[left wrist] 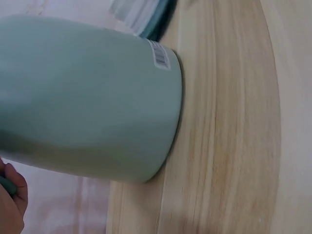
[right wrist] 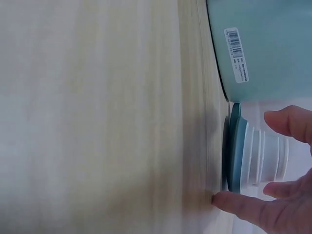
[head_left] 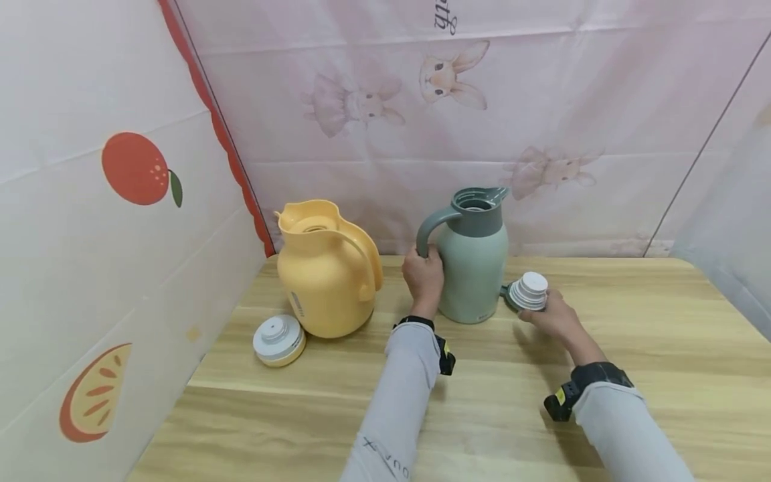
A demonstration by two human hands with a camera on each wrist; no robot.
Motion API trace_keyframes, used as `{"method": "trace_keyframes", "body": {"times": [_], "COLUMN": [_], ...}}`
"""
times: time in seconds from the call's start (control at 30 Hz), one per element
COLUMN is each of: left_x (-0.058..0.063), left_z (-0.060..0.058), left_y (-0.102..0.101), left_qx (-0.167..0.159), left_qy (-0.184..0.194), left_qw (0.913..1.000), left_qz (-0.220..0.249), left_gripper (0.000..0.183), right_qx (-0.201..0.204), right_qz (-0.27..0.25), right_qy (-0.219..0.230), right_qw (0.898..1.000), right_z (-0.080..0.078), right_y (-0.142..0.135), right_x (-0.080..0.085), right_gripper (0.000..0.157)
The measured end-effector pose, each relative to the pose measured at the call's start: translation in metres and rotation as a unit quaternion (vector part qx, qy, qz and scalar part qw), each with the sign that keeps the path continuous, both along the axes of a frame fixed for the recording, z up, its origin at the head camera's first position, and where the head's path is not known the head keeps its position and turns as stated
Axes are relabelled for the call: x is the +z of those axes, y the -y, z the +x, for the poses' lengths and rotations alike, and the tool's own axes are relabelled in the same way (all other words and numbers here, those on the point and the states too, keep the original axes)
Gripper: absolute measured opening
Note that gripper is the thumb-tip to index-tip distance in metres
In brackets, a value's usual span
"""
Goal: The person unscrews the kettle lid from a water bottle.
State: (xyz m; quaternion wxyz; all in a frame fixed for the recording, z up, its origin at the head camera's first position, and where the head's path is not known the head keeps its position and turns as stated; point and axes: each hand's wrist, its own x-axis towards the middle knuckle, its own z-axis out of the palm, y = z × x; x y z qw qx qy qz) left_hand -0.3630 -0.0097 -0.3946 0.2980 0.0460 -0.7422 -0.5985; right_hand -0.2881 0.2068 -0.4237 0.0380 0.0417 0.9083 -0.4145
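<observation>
A pale green thermos jug with a dark green collar and spout stands upright on the table, its mouth uncovered. My left hand grips the lower end of its handle; curled fingers show at the edge of the left wrist view. To the jug's right, its lid lies upside down, white stepped plug upward and green rim at the tabletop. Around that lid my right hand spreads thumb and fingers, one fingertip right by the rim. The lid is blurred in the left wrist view.
On the left stands a yellow thermos jug, uncovered too. Its yellow and white lid lies upside down before it. A wood-grain table carries everything. Cloth with rabbits hangs along the back edge, fruit-printed cloth along the left.
</observation>
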Motion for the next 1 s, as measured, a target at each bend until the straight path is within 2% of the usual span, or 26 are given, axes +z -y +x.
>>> {"method": "trace_keyframes", "body": {"times": [0.17, 0.33, 0.5, 0.6, 0.73, 0.87, 1.0], "left_x": [0.006, 0.010, 0.010, 0.008, 0.002, -0.003, -0.007], "left_z": [0.004, 0.013, 0.019, 0.022, 0.028, 0.036, 0.044], "left_y": [0.006, 0.013, 0.020, 0.025, 0.034, 0.043, 0.052], "left_qx": [-0.028, -0.070, -0.073, -0.076, -0.093, -0.120, -0.145], "left_qy": [0.007, 0.022, 0.055, 0.077, 0.114, 0.146, 0.146], "left_qw": [0.9995, 0.9973, 0.9956, 0.9931, 0.9852, 0.9735, 0.9578], "left_qz": [-0.009, -0.007, -0.019, -0.043, -0.088, -0.129, -0.201], "left_gripper": [0.031, 0.027, 0.017, 0.020, 0.028, 0.044, 0.058], "right_qx": [0.036, 0.044, 0.057, 0.062, 0.072, 0.087, 0.095], "right_qz": [0.026, 0.046, 0.055, 0.060, 0.081, 0.109, 0.134], "right_qy": [-0.002, 0.043, 0.046, 0.036, 0.025, -0.001, -0.039], "right_qw": [0.999, 0.997, 0.996, 0.996, 0.994, 0.990, 0.986], "right_z": [0.003, 0.010, 0.014, 0.016, 0.019, 0.023, 0.027], "right_y": [0.002, 0.006, 0.010, 0.011, 0.012, 0.013, 0.014], "right_x": [0.002, 0.006, 0.007, 0.006, 0.006, 0.008, 0.012], "right_gripper": [0.073, 0.082, 0.079, 0.077, 0.073, 0.070, 0.070]}}
